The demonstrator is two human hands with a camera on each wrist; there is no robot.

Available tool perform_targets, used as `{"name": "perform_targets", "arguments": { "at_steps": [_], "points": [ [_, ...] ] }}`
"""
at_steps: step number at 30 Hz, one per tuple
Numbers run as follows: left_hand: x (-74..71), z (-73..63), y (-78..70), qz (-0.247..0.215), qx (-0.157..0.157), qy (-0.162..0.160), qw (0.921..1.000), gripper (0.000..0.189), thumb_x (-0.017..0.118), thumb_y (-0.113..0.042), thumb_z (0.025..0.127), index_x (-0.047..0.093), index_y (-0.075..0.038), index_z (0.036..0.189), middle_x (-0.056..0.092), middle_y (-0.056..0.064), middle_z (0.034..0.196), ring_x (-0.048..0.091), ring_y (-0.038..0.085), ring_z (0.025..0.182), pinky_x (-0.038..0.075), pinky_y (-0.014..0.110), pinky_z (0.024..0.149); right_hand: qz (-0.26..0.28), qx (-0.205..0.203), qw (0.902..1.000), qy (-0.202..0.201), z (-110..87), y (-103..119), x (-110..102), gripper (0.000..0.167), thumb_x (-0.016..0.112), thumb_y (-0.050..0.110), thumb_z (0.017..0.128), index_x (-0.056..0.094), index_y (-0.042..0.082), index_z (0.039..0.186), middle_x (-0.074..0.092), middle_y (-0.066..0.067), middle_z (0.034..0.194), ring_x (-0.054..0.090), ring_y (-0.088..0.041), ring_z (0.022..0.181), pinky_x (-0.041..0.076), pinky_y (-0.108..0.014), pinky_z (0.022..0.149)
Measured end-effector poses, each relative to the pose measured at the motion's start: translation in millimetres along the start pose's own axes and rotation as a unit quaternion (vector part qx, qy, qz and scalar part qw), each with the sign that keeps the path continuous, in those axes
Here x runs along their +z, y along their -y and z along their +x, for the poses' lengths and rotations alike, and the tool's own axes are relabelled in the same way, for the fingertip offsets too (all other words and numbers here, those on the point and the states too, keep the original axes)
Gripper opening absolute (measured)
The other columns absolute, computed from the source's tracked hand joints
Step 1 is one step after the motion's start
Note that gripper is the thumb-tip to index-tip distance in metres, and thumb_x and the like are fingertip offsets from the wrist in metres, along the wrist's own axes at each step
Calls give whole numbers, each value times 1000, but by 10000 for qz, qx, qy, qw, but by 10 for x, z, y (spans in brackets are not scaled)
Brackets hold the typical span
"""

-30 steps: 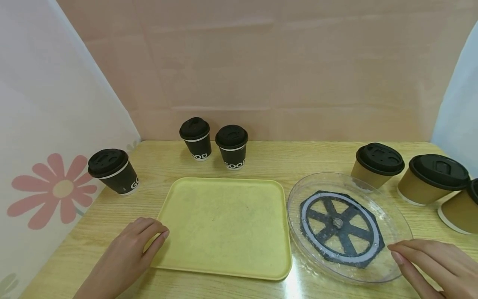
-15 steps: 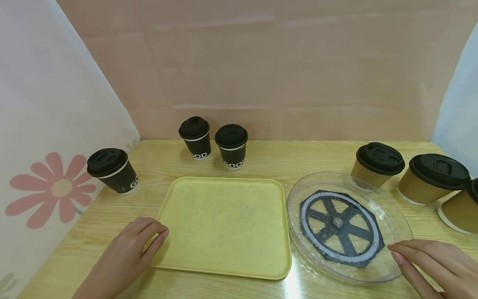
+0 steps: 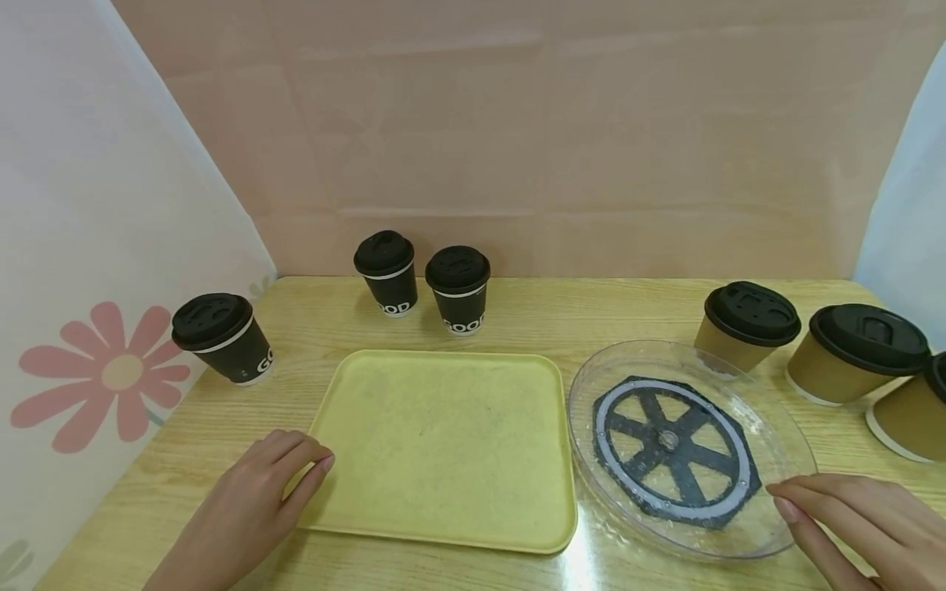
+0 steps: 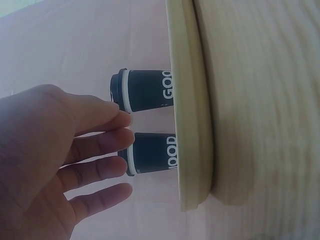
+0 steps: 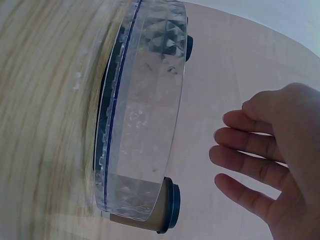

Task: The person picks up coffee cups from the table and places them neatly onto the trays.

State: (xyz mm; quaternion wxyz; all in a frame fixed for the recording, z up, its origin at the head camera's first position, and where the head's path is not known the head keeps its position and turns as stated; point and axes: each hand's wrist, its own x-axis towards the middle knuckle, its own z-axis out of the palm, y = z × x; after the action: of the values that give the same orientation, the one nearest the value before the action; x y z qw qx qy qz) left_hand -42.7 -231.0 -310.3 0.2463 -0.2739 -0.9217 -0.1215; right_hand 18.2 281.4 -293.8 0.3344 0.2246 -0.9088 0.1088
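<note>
Left grip relaxed, fingers slightly spread, above left rim of yellow tray, middle of bench. Right grip same, by right rim of clear round turntable, toward right edge. Lidded black cups near back and left edges; brown cups near right.
</note>
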Motion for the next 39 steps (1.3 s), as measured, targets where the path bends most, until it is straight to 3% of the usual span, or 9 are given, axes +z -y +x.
{"name": "perform_targets", "arguments": {
  "at_steps": [6, 18, 25, 35, 39],
  "points": [
    [6, -4, 3, 5, -19, 49, 10000, 21, 79, -8, 74, 67, -21, 84, 58, -20, 83, 51, 0, 77, 42, 11, 70, 35, 2, 10000, -59, -32, -30, 24, 63, 38, 53, 100, 74, 9, 73, 69, -2, 67, 57, 2, 62, 46, -6, 62],
    [3, 1, -4, 66, -78, 114, 9999, 23, 80, -7, 72, 67, -22, 83, 58, -20, 83, 52, 0, 78, 43, 10, 71, 215, -206, 9975, -640, -87, -102, 128, 61, 44, 53, 99, 74, 10, 69, 67, 0, 64, 55, 6, 62, 44, -6, 58],
    [7, 10, -22, 143, -212, 220, 9994, 21, 82, -11, 73, 67, -23, 83, 58, -20, 82, 52, 1, 79, 50, 20, 68, 165, -185, 9979, -602, -83, -98, 123, 61, 43, 54, 99, 74, 10, 69, 67, 0, 64, 55, 6, 62, 44, -6, 60],
    [-9, 6, -19, -76, -36, -104, 9999, 18, 78, -8, 76, 68, -21, 84, 61, -19, 85, 54, 2, 80, 45, 14, 74, 203, -373, 9977, -524, -56, -113, 107, 61, 43, 52, 100, 74, 10, 69, 67, 1, 64, 56, 3, 59, 45, -5, 57],
    [-8, 3, -14, -58, -15, -58, 10000, 20, 79, -8, 74, 67, -21, 84, 60, -20, 84, 53, 1, 79, 44, 13, 73, 172, -301, 9984, -450, -63, -102, 96, 61, 42, 53, 100, 74, 10, 71, 67, 1, 65, 56, 4, 61, 45, -6, 58]
  ]
}}
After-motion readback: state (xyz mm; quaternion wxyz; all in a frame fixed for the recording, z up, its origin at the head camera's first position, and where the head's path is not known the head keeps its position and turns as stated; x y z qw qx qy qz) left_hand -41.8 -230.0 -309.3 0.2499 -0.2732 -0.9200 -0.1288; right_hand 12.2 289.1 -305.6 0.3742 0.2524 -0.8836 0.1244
